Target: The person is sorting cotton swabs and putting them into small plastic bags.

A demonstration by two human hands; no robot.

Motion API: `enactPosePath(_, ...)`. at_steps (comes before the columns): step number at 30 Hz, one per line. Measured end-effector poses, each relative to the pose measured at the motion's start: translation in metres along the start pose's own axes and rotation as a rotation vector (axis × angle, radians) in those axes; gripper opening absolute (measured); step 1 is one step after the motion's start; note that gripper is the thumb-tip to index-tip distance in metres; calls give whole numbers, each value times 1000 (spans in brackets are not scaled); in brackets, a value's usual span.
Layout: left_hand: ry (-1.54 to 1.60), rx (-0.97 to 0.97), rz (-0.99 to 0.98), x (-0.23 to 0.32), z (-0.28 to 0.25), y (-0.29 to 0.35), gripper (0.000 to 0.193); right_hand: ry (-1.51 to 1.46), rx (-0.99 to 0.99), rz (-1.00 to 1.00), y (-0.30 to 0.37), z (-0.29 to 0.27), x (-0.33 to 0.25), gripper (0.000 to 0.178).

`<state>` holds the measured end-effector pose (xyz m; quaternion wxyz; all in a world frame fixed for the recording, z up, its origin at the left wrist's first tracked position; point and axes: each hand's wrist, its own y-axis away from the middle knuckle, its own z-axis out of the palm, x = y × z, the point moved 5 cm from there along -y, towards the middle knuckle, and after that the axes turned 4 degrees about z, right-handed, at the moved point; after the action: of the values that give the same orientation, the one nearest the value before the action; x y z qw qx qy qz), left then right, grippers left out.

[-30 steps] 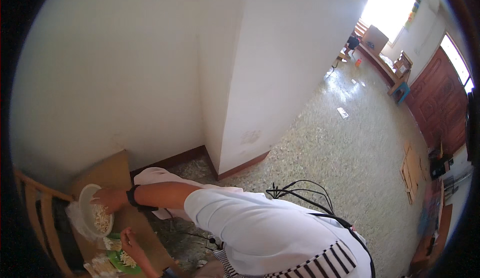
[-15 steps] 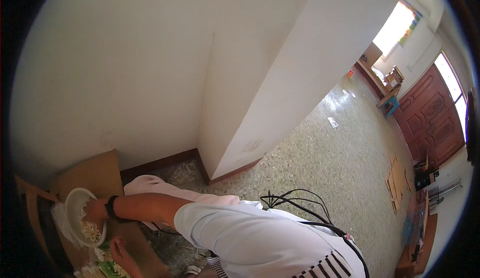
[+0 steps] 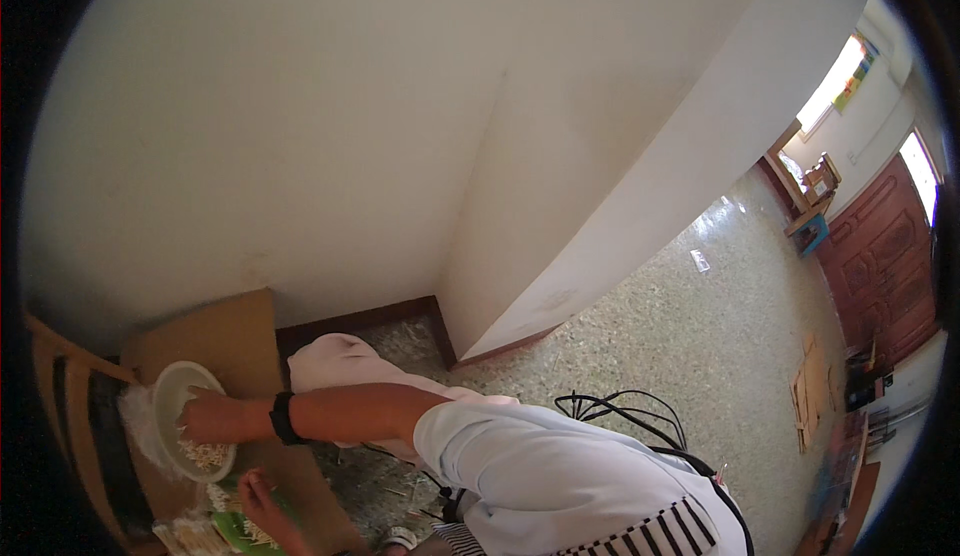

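— Two hands are seen low at the left, over a brown cardboard sheet [image 3: 215, 331] laid beside a white wall [image 3: 300, 136]. Which is which?

— The right hand [image 3: 205, 418] is stretched into a pale round bowl [image 3: 170, 386], its fingers curled against the inner wall above a heap of small pale pieces [image 3: 208, 454]; whether anything is pinched between them cannot be told. A black wristband [image 3: 283, 418] is worn on that arm.

— And the left hand [image 3: 258, 496]?

— It is laid just below the bowl, fingers loosely spread on a green sheet [image 3: 240, 534] where more pale bits are scattered; nothing is seen gripped.

— What else is shown?

— A pink cloth [image 3: 340, 364] is bunched behind the forearm, black cables [image 3: 625, 411] are looped on the speckled floor [image 3: 700, 356], and a wooden door [image 3: 885, 266] is seen far right.
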<state>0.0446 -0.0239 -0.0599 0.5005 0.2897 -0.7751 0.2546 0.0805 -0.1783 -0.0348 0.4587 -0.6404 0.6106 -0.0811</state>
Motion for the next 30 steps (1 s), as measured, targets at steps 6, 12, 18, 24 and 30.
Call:
enactPosePath(6,-121,204,57,1,-48,-2,38,-201,11,18,-45,-37,-58,11)
enactPosePath(12,-155,69,29,-15,-28,-12,52,-398,14,358,-24,-79,-27,16)
enactPosePath(18,-52,30,83,15,-29,0,51,-720,48,417,-27,-76,-43,19)
enactPosePath(24,55,123,-16,62,-22,2,34,-537,-199,362,-9,-62,-67,18)
enactPosePath(30,-110,322,57,-36,-72,-15,36,-565,-145,269,-17,-54,-89,16)
